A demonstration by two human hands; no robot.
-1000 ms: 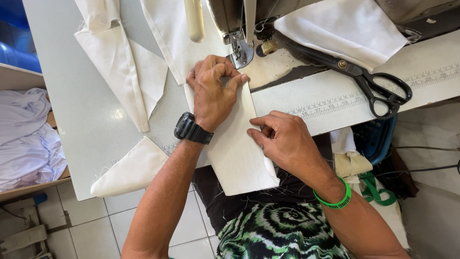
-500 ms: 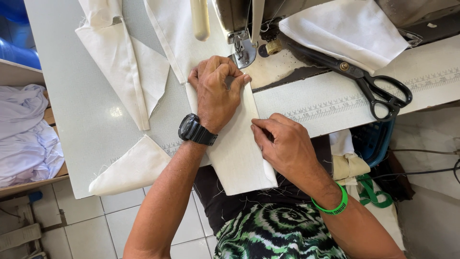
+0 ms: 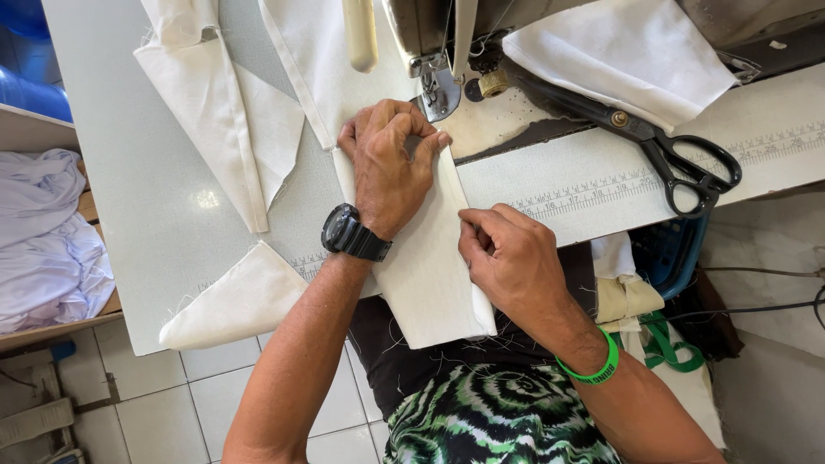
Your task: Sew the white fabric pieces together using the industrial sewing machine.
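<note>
sewing machine [image 3: 430,34] cut off by top edge, needle hidden behind presser foot, cream fabric strip [image 3: 430,275] partly under both hands

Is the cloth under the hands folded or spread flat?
Folded. The cloth is a narrow doubled strip with a rounded fold at its near corner; the left hand presses it and the right hand pinches its edge.

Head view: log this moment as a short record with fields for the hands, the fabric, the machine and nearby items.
left hand: pressing folded cream fabric strip near the presser foot
right hand: pinching the strip's right edge
machine: sewing machine at top
nearby: black scissors on the right; cream fabric pieces on the left
surface: grey table
</note>
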